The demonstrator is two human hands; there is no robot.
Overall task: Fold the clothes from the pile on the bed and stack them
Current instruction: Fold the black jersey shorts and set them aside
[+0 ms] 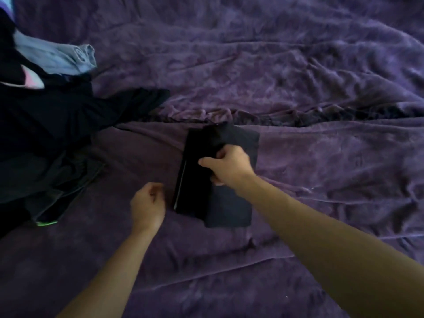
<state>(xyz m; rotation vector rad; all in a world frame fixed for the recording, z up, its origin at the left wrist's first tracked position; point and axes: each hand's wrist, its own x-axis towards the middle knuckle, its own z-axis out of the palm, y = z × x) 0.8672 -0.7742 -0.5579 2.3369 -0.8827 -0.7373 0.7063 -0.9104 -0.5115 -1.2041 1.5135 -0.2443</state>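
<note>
A folded black garment (195, 180) lies on top of a folded dark navy piece (229, 212) in the middle of the purple bed cover. My right hand (227, 165) grips the black garment at its right edge, fingers curled round the fabric. Just left of the stack my left hand (148, 203) hovers with loosely curled fingers, holding nothing. The pile of unfolded clothes (46, 138), mostly black, lies at the left.
A light blue garment (66, 57) lies on top of the pile at the far left, and a green trim (47, 223) shows at the pile's near edge. The wrinkled purple bed cover (298, 76) stretches across the right and far side.
</note>
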